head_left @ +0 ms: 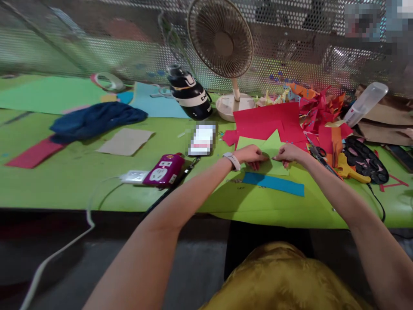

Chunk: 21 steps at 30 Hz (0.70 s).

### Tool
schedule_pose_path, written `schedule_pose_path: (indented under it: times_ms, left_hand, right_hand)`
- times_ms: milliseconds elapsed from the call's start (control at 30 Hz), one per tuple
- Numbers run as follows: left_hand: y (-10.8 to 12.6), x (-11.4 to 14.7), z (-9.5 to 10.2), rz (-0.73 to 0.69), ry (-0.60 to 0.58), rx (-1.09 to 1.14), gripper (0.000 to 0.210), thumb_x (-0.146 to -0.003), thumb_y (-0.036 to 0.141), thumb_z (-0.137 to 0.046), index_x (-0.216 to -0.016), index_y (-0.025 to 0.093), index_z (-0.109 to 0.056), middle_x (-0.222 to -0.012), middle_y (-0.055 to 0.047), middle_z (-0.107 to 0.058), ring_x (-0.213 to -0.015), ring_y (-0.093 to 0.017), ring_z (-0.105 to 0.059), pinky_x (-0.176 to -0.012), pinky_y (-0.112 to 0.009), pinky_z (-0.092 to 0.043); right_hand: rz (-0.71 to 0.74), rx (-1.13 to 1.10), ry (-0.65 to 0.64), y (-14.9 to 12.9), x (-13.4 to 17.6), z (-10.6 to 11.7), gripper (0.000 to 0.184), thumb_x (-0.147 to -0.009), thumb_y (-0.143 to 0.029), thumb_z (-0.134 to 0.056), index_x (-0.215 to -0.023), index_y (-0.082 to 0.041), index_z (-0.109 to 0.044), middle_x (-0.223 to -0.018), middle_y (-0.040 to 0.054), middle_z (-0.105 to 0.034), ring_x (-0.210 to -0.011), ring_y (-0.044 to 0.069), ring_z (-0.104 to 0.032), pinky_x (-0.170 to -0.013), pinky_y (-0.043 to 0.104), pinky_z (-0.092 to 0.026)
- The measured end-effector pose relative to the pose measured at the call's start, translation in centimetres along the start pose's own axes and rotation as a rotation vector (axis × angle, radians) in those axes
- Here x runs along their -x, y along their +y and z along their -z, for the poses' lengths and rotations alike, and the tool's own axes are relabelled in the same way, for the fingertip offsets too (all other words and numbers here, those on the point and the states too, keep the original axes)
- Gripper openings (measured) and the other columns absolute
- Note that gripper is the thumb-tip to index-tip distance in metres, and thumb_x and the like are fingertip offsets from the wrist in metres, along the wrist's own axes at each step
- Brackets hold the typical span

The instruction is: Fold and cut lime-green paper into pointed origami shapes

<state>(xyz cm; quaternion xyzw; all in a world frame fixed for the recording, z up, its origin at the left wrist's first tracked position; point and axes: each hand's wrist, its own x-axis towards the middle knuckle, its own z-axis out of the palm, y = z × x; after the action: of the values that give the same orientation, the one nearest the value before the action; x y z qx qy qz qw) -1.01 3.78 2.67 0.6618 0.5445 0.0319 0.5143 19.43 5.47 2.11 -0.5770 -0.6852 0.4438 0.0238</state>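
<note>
The left hand (252, 156) and the right hand (288, 153) work close together over a light green paper (270, 148), their fingers curled in narrow and meeting the sheet; I cannot tell whether they pinch it or only press on it. The paper lies on the table (122, 198) in front of the person, one pointed corner standing out at its far side. A pale band (232, 161) circles the left wrist. Just nearer the person than the paper lies a blue strip (274, 184), and behind the paper is a large red sheet (267, 118).

To the right of the hands are a pair of scissors (319, 153), a yellow glue gun (355, 172) with a dark cord and a black openwork piece (366, 159). Beyond these, red and orange scraps (319, 107) are heaped, with a clear bottle (368, 103) leaning near them.

To the left are a phone (202, 140), its screen blurred, a purple socket block (164, 170) with a white plug in it, and a tan square (127, 141). Farther left a dark blue cloth (100, 120) partly covers a reddish strip (30, 153). At the back a fan (222, 36) stands beside a black-and-white bottle (190, 94), before a perforated panel (135, 47)
</note>
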Motion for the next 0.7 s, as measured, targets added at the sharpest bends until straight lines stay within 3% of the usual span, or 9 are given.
schedule_pose_path:
  times_ms: [167, 467, 700]
  left_hand:
    - [-0.1, -0.1, 0.5, 0.057, 0.002, 0.047, 0.048, -0.064, 0.06, -0.08, -0.056, 0.016, -0.062, -0.058, -0.007, -0.07, -0.056, -0.018, -0.067, -0.057, -0.028, -0.049]
    - [0.4, -0.4, 0.1, 0.064, 0.035, -0.021, 0.053, -0.065, 0.064, -0.078, -0.049, 0.017, -0.06, -0.051, -0.006, -0.065, -0.055, -0.019, -0.066, -0.054, -0.028, -0.046]
    - [-1.8, 0.9, 1.8, 0.094, 0.029, -0.107, 0.052, -0.063, 0.067, -0.077, -0.05, 0.018, -0.061, -0.052, -0.007, -0.065, -0.057, -0.021, -0.067, -0.057, -0.03, -0.05]
  right_hand:
    - [0.017, 0.011, -0.013, -0.3, 0.3, 0.1, 0.047, -0.072, -0.046, -0.083, -0.05, -0.018, -0.053, -0.044, -0.0003, -0.062, -0.045, 0.011, -0.063, -0.05, 0.017, -0.047]
    - [-0.005, 0.038, 0.003, -0.5, 0.3, 0.0, 0.038, -0.079, -0.039, -0.079, -0.058, -0.017, -0.057, -0.048, -0.0002, -0.064, -0.045, 0.01, -0.063, -0.048, 0.017, -0.044]
    - [-0.003, 0.025, 0.003, -0.6, 0.6, -0.1, 0.043, -0.078, -0.043, -0.08, -0.056, -0.017, -0.055, -0.047, 0.0005, -0.064, -0.047, 0.011, -0.064, -0.051, 0.018, -0.045]
